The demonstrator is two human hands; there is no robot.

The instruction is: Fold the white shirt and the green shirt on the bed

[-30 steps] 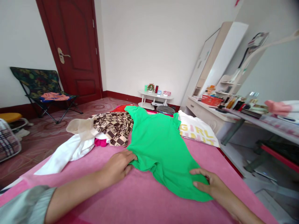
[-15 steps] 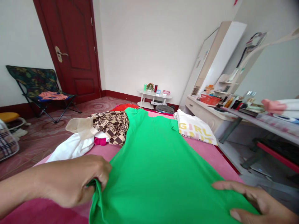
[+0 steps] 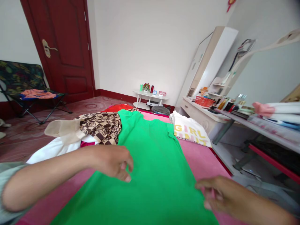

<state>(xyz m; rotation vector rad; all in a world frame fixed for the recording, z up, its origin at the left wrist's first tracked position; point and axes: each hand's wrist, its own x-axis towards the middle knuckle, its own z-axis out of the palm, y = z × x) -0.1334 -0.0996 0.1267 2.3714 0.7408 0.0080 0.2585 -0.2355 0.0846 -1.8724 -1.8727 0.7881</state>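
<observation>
Left hand, at 9 o'clock on a dial centred on the green garment, has a narrow gap between thumb and curled fingers. Right hand, at 4 o'clock beside the edge, is loosely curled, slightly parted; contact cannot be told. Garment spread over pink cover; checkered cloth, 10 o'clock; white lettered shirt, 2 o'clock.
</observation>
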